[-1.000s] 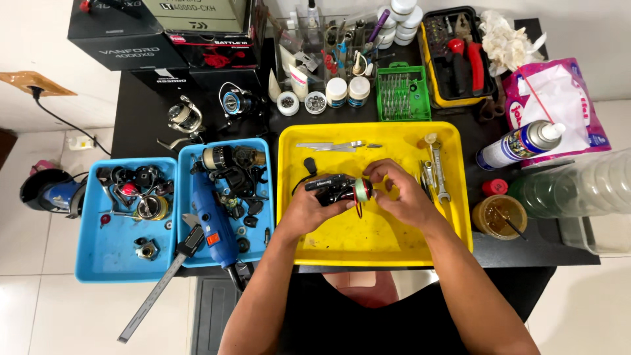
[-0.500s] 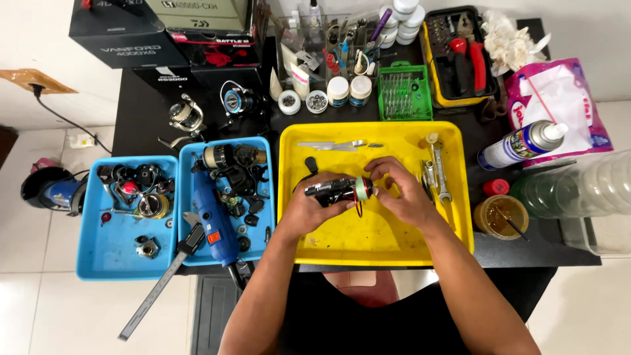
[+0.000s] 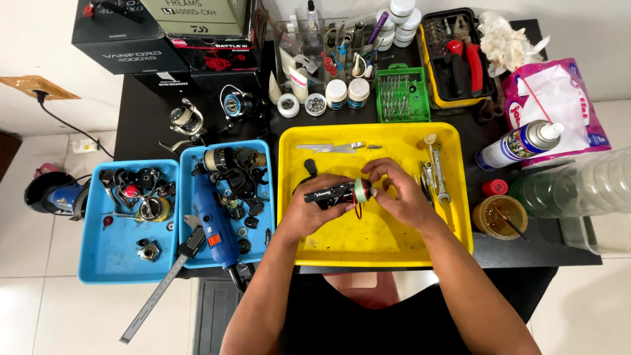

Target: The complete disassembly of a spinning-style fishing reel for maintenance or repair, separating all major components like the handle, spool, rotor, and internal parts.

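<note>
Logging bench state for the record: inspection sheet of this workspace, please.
Surface: black table, crowded.
Job's things: black reel body with green ring held over yellow tray; wrenches in tray.
Clutter: two blue trays of reel parts, blue rotary tool, green bit rack, spray can, boxes.
Grippers: left hand grips reel body; right hand fingers its ring end.
Cables: black cord from wall outlet.
Surroundings: white tiled floor.

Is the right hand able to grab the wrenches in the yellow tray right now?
Probably yes, once freed. The wrenches lie bare in the yellow tray just beside the right hand, with nothing between them. But that hand's fingers are busy on the black reel part that the left hand holds.
</note>
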